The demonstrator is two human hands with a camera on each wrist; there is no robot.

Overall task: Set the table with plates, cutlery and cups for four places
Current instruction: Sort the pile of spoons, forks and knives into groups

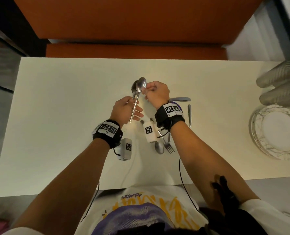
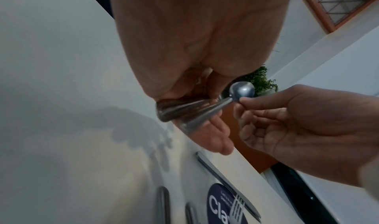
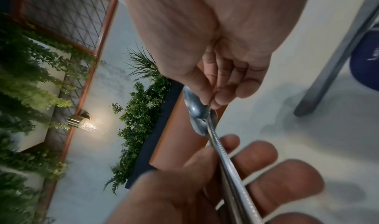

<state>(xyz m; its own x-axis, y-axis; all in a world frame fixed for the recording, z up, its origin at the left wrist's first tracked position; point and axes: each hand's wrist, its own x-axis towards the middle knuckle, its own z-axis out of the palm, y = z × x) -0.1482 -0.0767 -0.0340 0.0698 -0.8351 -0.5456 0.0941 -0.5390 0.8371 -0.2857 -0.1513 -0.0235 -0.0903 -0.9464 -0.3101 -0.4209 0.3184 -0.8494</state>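
Two metal spoons (image 1: 138, 92) are stacked together above the middle of the white table (image 1: 64, 107), bowls pointing away from me. My left hand (image 1: 125, 108) holds their handles (image 2: 184, 114) across its fingers, thumb on top. My right hand (image 1: 148, 91) pinches the upper spoon's bowl (image 2: 243, 90) between thumb and forefinger; the right wrist view shows both bowls (image 3: 195, 112) overlapping at its fingertips. More cutlery lies under my right wrist: a spoon (image 1: 159, 147), a fork (image 1: 169, 147), a knife (image 1: 181, 99) and another handle (image 1: 189, 116).
A stack of marbled plates (image 1: 274, 133) sits at the table's right edge, with stacked clear cups (image 1: 279, 85) lying behind it. An orange bench (image 1: 135, 22) runs along the far side. A round blue sticker (image 2: 221, 201) lies under some cutlery.
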